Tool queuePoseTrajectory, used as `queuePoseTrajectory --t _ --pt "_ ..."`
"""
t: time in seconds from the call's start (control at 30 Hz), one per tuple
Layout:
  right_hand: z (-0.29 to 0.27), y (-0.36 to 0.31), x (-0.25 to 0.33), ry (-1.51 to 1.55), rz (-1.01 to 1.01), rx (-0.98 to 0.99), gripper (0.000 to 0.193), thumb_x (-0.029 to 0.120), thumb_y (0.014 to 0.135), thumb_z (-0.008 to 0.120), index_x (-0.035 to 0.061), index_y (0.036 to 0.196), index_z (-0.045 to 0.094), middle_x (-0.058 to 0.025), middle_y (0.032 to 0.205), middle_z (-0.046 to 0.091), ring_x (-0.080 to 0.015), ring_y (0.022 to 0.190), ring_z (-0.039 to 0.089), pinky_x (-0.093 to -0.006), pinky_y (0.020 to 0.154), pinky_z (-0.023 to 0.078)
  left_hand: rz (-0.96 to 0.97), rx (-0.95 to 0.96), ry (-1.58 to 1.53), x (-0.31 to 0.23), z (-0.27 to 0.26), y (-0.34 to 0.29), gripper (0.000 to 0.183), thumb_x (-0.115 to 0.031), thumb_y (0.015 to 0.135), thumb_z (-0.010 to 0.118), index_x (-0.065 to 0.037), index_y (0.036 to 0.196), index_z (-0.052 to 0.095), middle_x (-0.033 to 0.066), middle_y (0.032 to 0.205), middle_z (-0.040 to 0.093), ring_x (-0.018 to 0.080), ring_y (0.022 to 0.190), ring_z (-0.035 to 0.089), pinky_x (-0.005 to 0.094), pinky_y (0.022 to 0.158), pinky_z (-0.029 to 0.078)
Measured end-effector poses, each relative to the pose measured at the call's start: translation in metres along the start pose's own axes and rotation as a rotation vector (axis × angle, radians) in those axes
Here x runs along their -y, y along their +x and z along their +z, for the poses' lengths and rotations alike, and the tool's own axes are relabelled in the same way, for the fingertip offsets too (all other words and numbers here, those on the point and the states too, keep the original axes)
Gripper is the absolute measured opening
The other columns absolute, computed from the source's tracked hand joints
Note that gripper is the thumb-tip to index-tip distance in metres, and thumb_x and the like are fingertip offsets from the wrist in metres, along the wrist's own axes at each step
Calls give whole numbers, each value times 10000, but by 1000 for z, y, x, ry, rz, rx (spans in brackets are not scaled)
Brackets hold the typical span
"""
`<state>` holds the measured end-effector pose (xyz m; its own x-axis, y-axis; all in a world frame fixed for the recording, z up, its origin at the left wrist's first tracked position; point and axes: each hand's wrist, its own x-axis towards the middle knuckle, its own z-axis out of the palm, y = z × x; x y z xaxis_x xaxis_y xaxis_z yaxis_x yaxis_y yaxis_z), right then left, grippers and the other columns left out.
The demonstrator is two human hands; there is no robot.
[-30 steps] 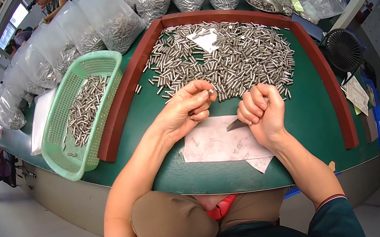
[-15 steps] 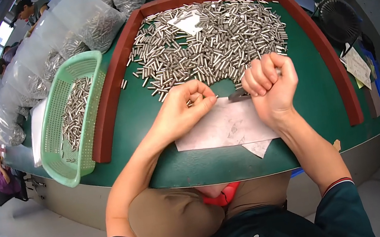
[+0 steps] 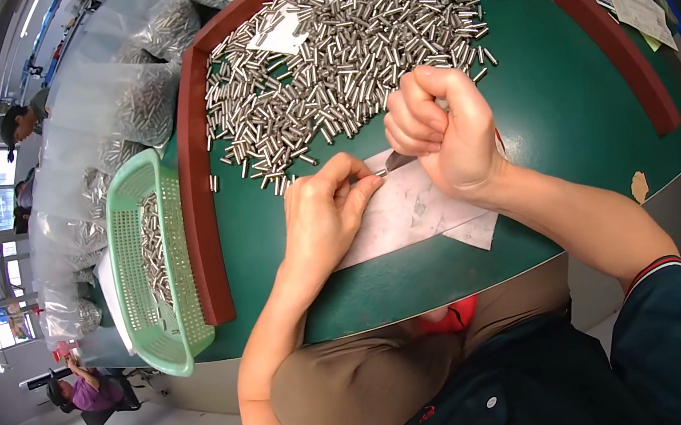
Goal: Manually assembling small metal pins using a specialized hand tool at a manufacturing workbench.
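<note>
left hand [image 3: 325,215] pinches 1 metal pin [image 3: 381,173] mid-frame, right hand [image 3: 446,130] clenches a dark blade [image 3: 400,161] just beside it, so probably scraping, next move wants a steady grip

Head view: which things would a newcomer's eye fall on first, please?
First, probably, the big pile of shiny metal pins on the green table, inside the red-brown border. Next, by the pale paper, the left hand holds a pin close to the dark flat tool in the right hand. Then the light green basket with more pins, left of the border.
</note>
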<state>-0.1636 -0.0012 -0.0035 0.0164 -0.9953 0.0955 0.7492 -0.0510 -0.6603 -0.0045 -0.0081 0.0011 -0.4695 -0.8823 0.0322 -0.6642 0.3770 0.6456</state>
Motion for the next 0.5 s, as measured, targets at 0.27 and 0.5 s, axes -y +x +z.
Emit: queuePoseTrajectory --t 0.27,0.5 --pt "3 0 -1 0 3 -14 372 222 823 330 124 475 241 19 420 228 -81 385 173 -240 397 175 11 -14 23 1 -1 0 125 -108 700 663 -30 706 566 51 424 341 158 368 320 306 397 292" --pt "3 -1 -5 -18 -2 4 372 225 824 331 124 478 242 22 421 224 -80 386 167 -241 395 167 13 -28 19 1 -2 -1 122 -97 690 668 -23 694 571 50 428 357 155 372 330 299 397 294"
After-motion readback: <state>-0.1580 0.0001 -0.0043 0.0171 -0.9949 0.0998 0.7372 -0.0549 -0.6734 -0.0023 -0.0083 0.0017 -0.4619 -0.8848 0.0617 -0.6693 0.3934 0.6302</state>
